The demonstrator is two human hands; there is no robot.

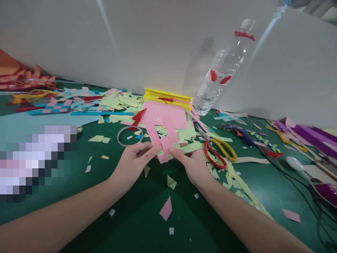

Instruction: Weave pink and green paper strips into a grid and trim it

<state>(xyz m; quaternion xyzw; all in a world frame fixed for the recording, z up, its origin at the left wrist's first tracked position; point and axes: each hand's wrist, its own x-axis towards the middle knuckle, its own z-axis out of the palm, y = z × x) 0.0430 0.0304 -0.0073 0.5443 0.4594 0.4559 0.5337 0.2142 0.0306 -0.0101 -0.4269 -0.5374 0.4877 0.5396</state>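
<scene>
A pink paper sheet cut into several long strips is held up over the green table. My left hand pinches the near end of its left strips. My right hand pinches the near end of the right strips together with a light green paper strip that crosses them. Both hands are closed on the paper, thumbs on top.
Scissors with red and yellow handles lie just right of my right hand. A clear water bottle leans against the white wall. Behind the paper are a yellow box, a tape ring and many paper scraps. Cables run at right.
</scene>
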